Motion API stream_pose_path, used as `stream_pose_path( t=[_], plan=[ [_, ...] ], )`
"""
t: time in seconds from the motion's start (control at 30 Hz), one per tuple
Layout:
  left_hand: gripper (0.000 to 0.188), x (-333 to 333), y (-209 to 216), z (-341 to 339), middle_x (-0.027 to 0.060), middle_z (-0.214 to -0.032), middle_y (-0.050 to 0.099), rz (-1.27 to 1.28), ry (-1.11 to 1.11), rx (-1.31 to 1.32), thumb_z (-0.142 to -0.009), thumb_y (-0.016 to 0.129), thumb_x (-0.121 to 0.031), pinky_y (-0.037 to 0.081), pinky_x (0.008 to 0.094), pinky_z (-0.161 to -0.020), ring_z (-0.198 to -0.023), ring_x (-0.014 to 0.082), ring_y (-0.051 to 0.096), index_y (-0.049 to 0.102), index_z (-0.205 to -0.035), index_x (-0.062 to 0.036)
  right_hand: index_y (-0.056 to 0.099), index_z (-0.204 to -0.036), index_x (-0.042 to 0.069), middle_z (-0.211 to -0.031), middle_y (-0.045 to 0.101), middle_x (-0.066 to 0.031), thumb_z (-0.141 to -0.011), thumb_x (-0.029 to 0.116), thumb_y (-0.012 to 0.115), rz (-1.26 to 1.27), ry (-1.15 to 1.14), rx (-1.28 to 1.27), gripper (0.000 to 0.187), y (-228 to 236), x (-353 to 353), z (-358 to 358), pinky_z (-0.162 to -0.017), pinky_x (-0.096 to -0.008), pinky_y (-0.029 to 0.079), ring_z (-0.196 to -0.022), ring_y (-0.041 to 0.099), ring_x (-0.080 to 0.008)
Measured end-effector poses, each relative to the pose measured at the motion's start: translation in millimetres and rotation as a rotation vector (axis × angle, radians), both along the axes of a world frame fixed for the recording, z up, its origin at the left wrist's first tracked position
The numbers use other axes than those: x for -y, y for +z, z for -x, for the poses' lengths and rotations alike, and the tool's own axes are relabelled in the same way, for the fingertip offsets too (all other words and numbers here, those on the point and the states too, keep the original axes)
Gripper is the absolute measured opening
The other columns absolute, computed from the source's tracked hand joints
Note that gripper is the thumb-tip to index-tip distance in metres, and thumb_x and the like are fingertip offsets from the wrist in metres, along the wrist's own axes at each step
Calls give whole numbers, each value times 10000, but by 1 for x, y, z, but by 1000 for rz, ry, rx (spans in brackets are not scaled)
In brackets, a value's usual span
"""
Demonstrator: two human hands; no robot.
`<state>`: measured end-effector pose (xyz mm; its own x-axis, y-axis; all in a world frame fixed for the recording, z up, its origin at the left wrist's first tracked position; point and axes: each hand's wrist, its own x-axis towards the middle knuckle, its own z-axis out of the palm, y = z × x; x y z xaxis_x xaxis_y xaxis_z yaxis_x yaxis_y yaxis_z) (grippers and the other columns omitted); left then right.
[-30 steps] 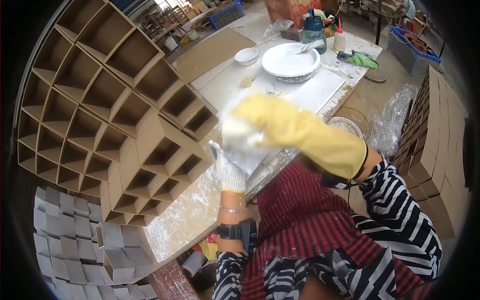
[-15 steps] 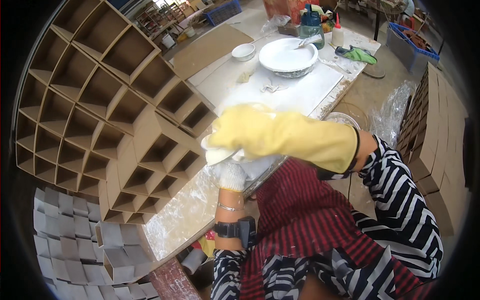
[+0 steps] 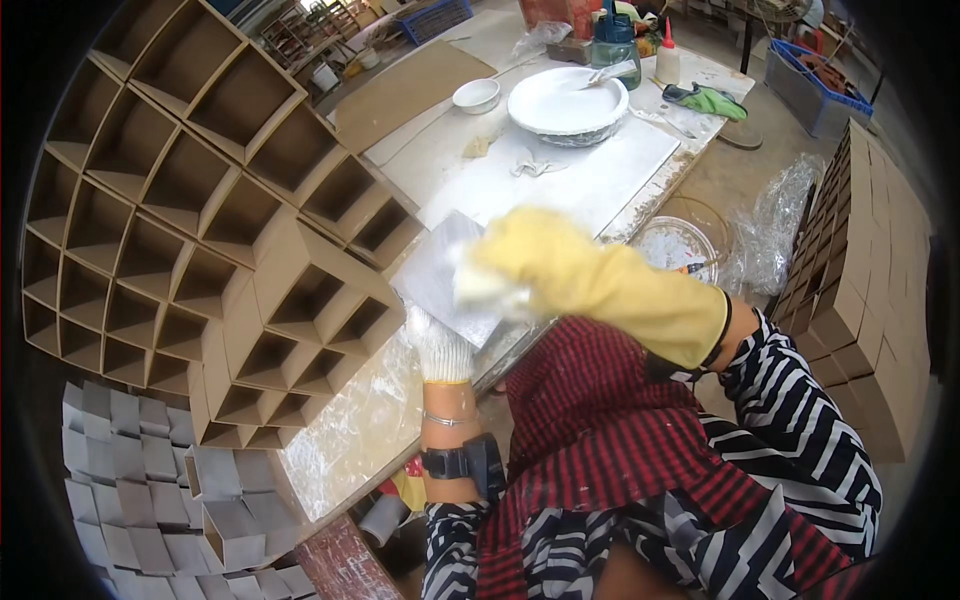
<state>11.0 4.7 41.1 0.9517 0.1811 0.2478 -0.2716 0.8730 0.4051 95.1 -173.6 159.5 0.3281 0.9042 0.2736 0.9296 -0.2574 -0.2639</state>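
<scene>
A white knit glove covers my left hand (image 3: 437, 345), which holds up a square piece with a smooth greyish-white face (image 3: 428, 268), perhaps one side of a box. The fingers go behind the piece and are mostly hidden. My right hand (image 3: 535, 255), in a yellow rubber glove, is closed on a white wad like a cloth or sponge (image 3: 488, 287), blurred by motion. That wad lies against the right part of the square face. Beyond my hands, a wide round basin (image 3: 570, 128) coated with white stands on the table, a brush (image 3: 612, 72) resting at its rim.
Brown cardboard compartments (image 3: 160, 180) are stacked at the left, with whitened boxes (image 3: 130, 470) below them. A small white bowl (image 3: 477, 95), a bottle with a red tip (image 3: 668, 62) and a green glove (image 3: 710, 102) are on the white-smeared table (image 3: 640, 165). More cardboard stacks (image 3: 860, 290) stand right.
My right hand has moved right and slightly down with the wad, uncovering the greyish-white square face. My left hand has turned the piece so its face shows. The view has shifted slightly.
</scene>
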Motion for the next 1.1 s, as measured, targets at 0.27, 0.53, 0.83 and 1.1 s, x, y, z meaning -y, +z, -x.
stream_pose_path(
  t=[0.27, 0.53, 0.83, 1.1],
  plan=[
    [549, 19, 33, 9, 156, -1318, 492, -108, 394, -433, -966, 349, -431, 452, 453, -961, -1150, 336, 517, 428, -1330, -28, 602, -1044, 122, -885, 640, -155, -714, 230, 720, -537, -286, -85, 367, -4, 18, -35, -752, -411, 506, -822, 627, -335],
    [522, 24, 20, -12, 133, -1334, 463, -170, 322, -321, -973, 381, -411, 403, 396, -1004, -1177, 293, 477, 418, -1328, -28, 567, -1150, 111, -828, 617, -115, -668, 206, 740, -96, 19, -70, 521, -22, -38, -22, -687, -434, 490, -767, 607, -329],
    [436, 17, 20, 14, 160, -1268, 531, -167, 352, -209, -953, 414, -294, 425, 446, -983, -1132, 327, 527, 487, -1256, 10, 524, -1229, 55, -1090, 613, -127, -792, 174, 665, -680, -129, -742, 474, -20, -4, -55, -876, -316, 459, -999, 592, -206],
    [442, 12, -9, 8, 125, -1317, 496, -292, 364, -145, -966, 389, -307, 363, 391, -1039, -1193, 285, 477, 436, -1305, -27, 502, -1249, 11, -1085, 612, -88, -826, 182, 673, -923, 128, -1187, 488, -36, -1, -46, -871, -274, 455, -1008, 576, -149]
  ],
)
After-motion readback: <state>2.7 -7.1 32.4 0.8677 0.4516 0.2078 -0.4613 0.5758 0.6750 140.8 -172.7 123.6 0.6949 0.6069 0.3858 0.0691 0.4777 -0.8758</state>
